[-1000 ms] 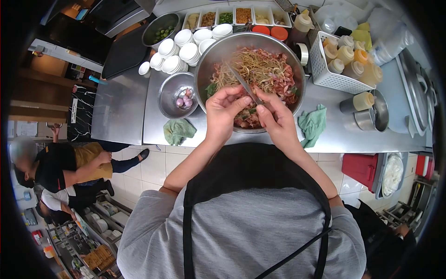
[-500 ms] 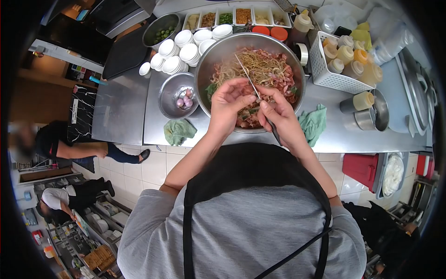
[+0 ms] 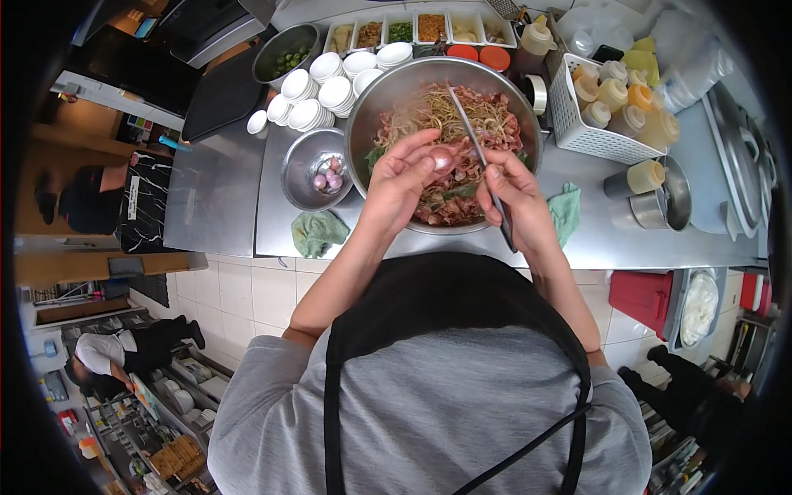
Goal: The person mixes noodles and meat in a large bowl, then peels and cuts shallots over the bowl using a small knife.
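Observation:
Above the large steel bowl (image 3: 360,124), my left hand (image 3: 396,183) pinches a shallot (image 3: 442,157) with reddish skin and a pale end. A knife (image 3: 467,124) is gripped in my right hand (image 3: 521,198), its blade pointing up and away, beside the shallot and apart from it. Reddish skins and thin, pale stringy scraps (image 3: 441,202) fill much of the large bowl. To its left, a smaller steel bowl (image 3: 295,157) holds several purple shallots (image 3: 328,180).
Green cloths (image 3: 319,234) (image 3: 566,216) lie near the counter's front edge. White cup stacks (image 3: 309,115), a pot of green fruit (image 3: 285,74) and topping trays (image 3: 400,31) stand behind. A basket of squeeze bottles (image 3: 606,144) is right. Other people (image 3: 107,355) are around.
My hands have moved apart, and the knife has shifted right, away from my left hand. The shallot now shows clearly. A person at the left has moved farther away.

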